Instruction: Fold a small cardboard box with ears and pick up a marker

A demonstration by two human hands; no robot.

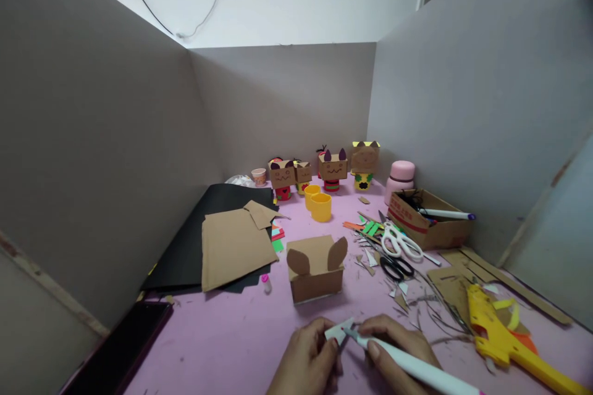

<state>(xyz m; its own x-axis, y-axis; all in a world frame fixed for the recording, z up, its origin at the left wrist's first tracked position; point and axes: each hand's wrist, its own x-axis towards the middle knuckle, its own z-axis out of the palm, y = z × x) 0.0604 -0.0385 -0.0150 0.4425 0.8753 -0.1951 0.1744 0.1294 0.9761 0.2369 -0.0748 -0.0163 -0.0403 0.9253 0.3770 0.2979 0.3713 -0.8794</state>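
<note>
Near the table's front edge, my left hand [311, 355] pinches a small white paper piece [340, 331] between thumb and fingers. My right hand [399, 345] grips a white marker pen [417, 365], its tip touching or almost touching the paper. A small red mark shows on the paper by the tip. Just beyond my hands stands a small cardboard box [316, 287] with two brown ear shapes on its front edge. To its left is a tiny bottle with a pink cap [265, 283].
Cardboard sheets [236, 250] lie on black paper [185, 247] at left, near a phone [120, 345]. At right are scissors [401, 242], paper scraps, a yellow glue gun [491, 327] and a cardboard box [435, 228]. Yellow rings [321, 207] and cat-faced figures [332, 168] stand behind.
</note>
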